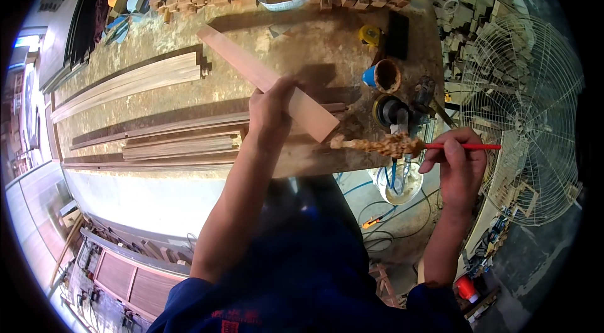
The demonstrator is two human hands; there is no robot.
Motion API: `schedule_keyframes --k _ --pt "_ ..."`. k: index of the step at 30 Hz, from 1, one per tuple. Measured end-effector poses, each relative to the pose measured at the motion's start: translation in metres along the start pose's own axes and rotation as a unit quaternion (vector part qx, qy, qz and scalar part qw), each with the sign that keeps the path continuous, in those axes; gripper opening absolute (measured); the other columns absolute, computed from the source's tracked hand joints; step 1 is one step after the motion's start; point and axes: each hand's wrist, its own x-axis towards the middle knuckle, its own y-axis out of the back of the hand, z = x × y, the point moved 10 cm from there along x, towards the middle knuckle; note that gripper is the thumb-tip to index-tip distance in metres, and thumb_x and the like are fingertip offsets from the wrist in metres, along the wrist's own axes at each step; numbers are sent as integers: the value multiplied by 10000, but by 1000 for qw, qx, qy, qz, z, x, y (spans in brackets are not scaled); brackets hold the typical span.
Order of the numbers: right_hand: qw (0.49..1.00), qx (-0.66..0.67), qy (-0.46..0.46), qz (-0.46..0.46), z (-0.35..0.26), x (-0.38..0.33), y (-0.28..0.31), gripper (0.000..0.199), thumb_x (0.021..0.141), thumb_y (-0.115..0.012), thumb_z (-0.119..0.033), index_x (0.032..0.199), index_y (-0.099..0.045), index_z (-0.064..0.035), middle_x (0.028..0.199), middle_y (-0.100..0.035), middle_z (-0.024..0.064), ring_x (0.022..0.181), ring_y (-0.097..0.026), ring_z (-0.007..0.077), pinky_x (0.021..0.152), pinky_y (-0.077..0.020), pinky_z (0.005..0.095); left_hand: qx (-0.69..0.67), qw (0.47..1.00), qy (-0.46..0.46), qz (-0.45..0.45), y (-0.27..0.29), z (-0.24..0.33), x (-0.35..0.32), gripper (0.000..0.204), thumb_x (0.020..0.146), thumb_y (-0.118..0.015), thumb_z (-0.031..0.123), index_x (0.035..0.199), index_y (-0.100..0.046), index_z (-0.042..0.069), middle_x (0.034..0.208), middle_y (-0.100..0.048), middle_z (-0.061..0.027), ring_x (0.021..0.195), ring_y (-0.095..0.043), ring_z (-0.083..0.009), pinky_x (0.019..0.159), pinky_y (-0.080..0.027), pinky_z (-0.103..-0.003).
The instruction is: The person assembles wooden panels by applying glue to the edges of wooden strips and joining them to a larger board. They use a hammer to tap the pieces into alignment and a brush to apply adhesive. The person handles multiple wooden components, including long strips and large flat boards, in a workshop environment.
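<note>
Right now the left hand point(272, 106) is gripping the angled wooden slat point(264, 78) over the workbench point(189, 37), while the right hand point(458, 163) is pinching a glue-caked red-handled brush point(402, 144) at its end, risking drips beyond the bench edge.

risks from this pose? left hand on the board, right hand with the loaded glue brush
1. The brush in the right hand is caked with glue and sits at the workbench edge; blobs could drip onto the floor or the cables below.
2. The left hand holds the wooden board near one end only; it may pivot under brush pressure.
3. The open glue cup stands near the board's end; a swing might tip it.
</note>
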Motion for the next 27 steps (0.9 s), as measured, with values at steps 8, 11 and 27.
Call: schedule_keyframes --k 8,11,27 --pt "999 -38 27 -21 -17 9 -23 179 1010 -604 -149 968 -593 25 796 -687 142 623 -662 167 617 -567 291 8 1000 -3 11 2 3 0 207 946 -715 104 1049 -622 -49 897 -695 -129 809 -687 -227 744 -576 -344" --pt "998 -49 24 -13 -16 12 -24 180 1016 -596 -158 959 -587 13 786 -679 133 610 -650 162 617 -563 284 3 1000 5 12 4 4 -1 197 943 -714 102 1039 -624 -45 884 -691 -125 802 -685 -226 741 -574 -343" --pt "997 2 75 -7 -36 17 -1 186 1023 -565 -155 956 -577 19 805 -645 134 590 -602 151 569 -520 276 -114 992 17 -55 8 22 -11 299 1021 -588 211 1179 -599 -43 1008 -659 -131 932 -664 -246 896 -549 -401"
